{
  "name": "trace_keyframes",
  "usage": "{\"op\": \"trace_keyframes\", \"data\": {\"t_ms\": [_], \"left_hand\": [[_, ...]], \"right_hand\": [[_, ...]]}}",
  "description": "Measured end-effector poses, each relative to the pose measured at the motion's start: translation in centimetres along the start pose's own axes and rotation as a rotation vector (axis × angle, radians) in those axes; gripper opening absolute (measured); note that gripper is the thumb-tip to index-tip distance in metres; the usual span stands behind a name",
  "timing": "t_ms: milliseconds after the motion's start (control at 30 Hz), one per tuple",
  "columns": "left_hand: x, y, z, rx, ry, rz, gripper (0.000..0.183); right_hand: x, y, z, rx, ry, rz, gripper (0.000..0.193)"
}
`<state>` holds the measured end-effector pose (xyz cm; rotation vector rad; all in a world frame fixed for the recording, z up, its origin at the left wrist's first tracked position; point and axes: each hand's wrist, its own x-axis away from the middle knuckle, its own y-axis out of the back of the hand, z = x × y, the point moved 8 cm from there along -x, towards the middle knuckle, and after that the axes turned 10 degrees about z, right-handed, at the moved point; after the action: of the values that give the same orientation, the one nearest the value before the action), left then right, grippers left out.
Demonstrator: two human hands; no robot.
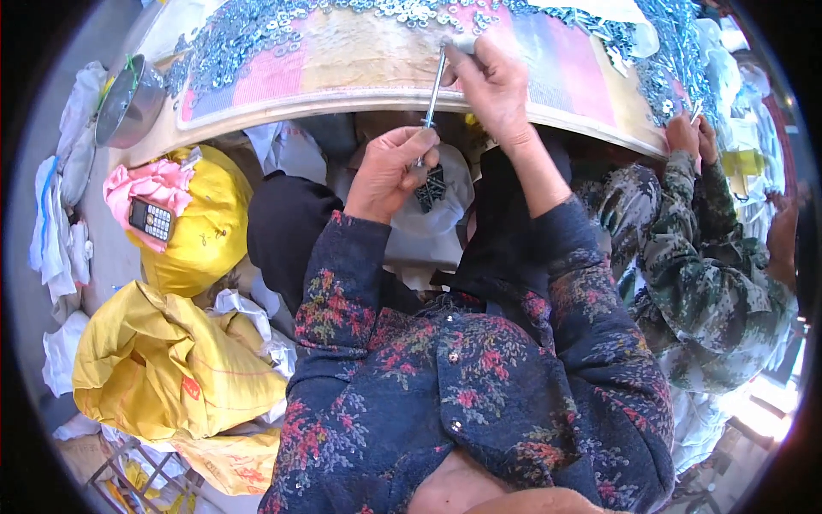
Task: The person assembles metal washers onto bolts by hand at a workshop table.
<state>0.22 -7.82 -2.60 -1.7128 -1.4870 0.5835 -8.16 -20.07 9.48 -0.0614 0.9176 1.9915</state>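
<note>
A thin metal rod slants between the person's two hands, its upper end at the near edge of the table and its lower end just off that edge, over the lap. The left hand is curled tight around the rod's lower end, fingers folded into a fist just below the table's rim. The right hand sits higher, over the table's near edge, and pinches the rod's top end between thumb and fingertips, so the rod runs straight from one hand up to the other. Directly under the left hand, off the table, a white bag rests on the lap with a small dark heap of metal pieces in it.

Across the table's far side lies a wide scatter of small metal washers, spread thickly over the patterned covering. At the table's left end a metal bowl stands tipped against the edge. Below that left end, a yellow sack carries a pink cloth and a small keypad phone. At the table's right end, another person's camouflage sleeve reaches up to the edge, their hands close together there among more washers.
</note>
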Motion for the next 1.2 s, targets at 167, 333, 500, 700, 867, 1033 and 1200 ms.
{"op": "trace_keyframes", "data": {"t_ms": [167,333,500,700,867,1033,1200], "left_hand": [[-0.1,0.6,-0.6,-0.121,-0.077,-0.171,0.011],[-0.4,0.5,-0.6,-0.167,-0.071,-0.176,0.011],[0.0,0.6,-1.1,-0.17,-0.111,-0.208,0.012],[1.3,0.7,-1.7,-0.184,-0.143,-0.159,0.012],[2.7,0.2,-2.1,-0.185,-0.123,-0.119,0.011],[3.5,1.1,-2.2,-0.076,-0.091,-0.041,0.011],[4.1,2.4,-3.7,-0.057,-0.208,-0.115,0.009]], "right_hand": [[-2.9,4.9,-5.6,0.221,-0.172,-0.072,0.018],[-6.4,3.3,-9.3,0.652,-0.174,-0.051,0.029],[-6.1,3.2,-8.1,0.311,-0.226,0.037,0.027],[-2.2,0.0,-1.6,-0.301,-0.092,0.303,0.021],[-3.5,0.2,-1.4,-0.241,-0.103,0.424,0.022],[-4.5,-3.1,0.4,-0.438,-0.194,0.637,0.003],[-0.2,-8.5,4.1,-0.22,-0.102,0.815,0.025]]}}
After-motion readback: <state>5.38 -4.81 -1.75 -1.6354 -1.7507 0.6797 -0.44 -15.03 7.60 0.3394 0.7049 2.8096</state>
